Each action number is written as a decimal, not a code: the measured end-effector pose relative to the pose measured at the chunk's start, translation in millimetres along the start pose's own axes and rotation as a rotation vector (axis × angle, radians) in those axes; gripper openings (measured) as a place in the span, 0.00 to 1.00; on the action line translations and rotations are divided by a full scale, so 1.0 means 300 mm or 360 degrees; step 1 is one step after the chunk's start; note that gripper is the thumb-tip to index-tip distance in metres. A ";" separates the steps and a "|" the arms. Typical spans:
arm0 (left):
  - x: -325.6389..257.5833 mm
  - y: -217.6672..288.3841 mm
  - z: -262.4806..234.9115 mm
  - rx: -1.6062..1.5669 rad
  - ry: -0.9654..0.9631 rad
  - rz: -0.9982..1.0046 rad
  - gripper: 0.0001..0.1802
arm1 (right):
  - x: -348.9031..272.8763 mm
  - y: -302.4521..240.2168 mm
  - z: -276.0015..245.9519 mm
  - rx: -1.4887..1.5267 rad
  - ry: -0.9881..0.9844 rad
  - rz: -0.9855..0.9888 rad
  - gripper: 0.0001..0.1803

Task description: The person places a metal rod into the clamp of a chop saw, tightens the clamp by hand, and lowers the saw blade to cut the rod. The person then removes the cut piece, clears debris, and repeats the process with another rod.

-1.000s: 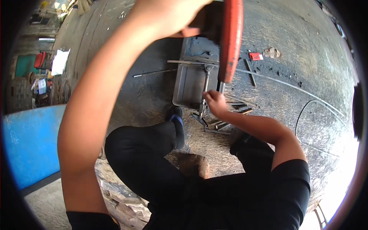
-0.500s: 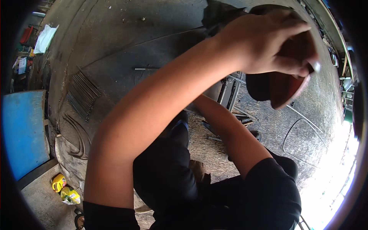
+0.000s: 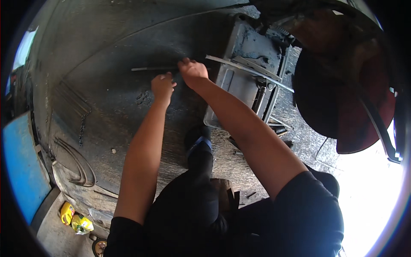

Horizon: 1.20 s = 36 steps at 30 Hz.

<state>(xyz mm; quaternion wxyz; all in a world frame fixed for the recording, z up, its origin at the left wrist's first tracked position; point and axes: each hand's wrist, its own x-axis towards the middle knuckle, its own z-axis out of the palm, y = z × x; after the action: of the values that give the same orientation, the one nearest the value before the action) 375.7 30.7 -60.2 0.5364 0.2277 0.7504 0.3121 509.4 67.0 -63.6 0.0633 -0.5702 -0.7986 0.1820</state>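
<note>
Reaching forward from a crouch, both hands work low over the dark, oil-stained floor (image 3: pixel 107 111). Left hand (image 3: pixel 163 85): fingers curled into a loose fist, knuckles up, close to the near end of a thin metal rod (image 3: pixel 150 68) that lies flat on the floor. Whether the fingers actually pinch the rod cannot be told; the hand hides that end. Right hand (image 3: pixel 192 71): also curled, just beside the left, set where the rod's line meets a long flat metal strip (image 3: pixel 248 73). Contact with the strip looks likely, grip not confirmed.

The strip runs from the right hand across a grey, grimy metal box (image 3: pixel 252 64), which stands tilted on the floor with its open face toward the person. Resting across the box rim, the strip stays raised off the floor, which probably makes it easy to take by one end. A dark red round part (image 3: pixel 342 98) hangs at the right, close to the lens.

Other items: black trouser knee and a shoe with a blue band (image 3: pixel 199 143) planted just before the box; blue panel (image 3: pixel 21 171) at left edge; yellow container (image 3: pixel 66 213) at lower left.
</note>
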 end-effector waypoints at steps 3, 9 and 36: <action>0.024 0.033 -0.022 -0.0403 0.0064 -0.0251 0.14 | -0.007 -0.007 -0.025 -0.0067 -0.0032 -0.0216 0.08; -0.039 0.100 -0.112 -0.1164 -0.0094 -0.0394 0.11 | -0.109 -0.035 -0.188 -0.0124 0.0101 -0.0377 0.08; -0.249 0.137 0.510 -0.0792 0.0157 0.0031 0.13 | -0.797 0.450 -0.304 0.2080 0.1431 0.1643 0.10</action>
<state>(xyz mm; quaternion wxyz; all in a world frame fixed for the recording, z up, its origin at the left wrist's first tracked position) 544.7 43.1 -16.5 0.5357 0.0803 0.6734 0.5031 738.9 -98.0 -2.7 0.5836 -0.7215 -0.0882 0.3621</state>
